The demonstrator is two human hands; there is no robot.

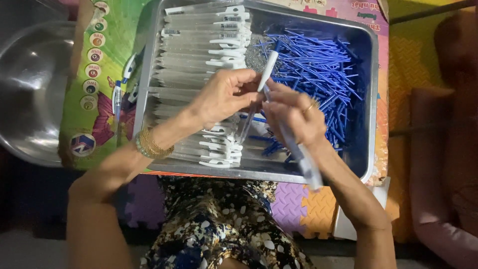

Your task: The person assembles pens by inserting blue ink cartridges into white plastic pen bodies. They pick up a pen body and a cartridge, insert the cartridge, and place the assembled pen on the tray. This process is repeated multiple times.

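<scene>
A steel bowl (30, 89) and foam puzzle mat (298, 206) lie nearby.

A stack of clear plastic sleeves (199, 55) with white clips fills the left half of the metal tray (371, 99), some bearing small white barcode labels (230, 25). Under the tray's left edge lies what seems a green printed board (97, 65) with round coloured badges.
</scene>
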